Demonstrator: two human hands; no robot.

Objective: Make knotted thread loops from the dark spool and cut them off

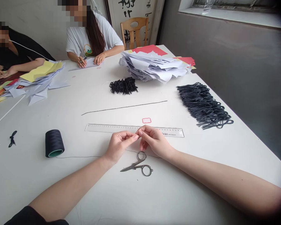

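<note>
My left hand (pixel 120 143) and my right hand (pixel 155 142) meet fingertip to fingertip above a clear ruler (pixel 100 127). Both are closed in a pinch on what looks like fine black thread, though the bit between the fingers is barely visible. From a black thread spool (pixel 54 142), lying on its side at the left, a thread (pixel 81 157) runs behind my left wrist. More of it shows below my hands and passes under my right forearm. Small metal scissors (pixel 135 165) lie spread on the table just below my hands.
A black cord (pixel 124 107) lies beyond the ruler. Farther back are bundled black loops (pixel 124 86), black tassels (pixel 203 106) and a paper stack (pixel 154 65). A small black knot (pixel 12 139) lies left. Two people sit across the table (pixel 89 200), one writing.
</note>
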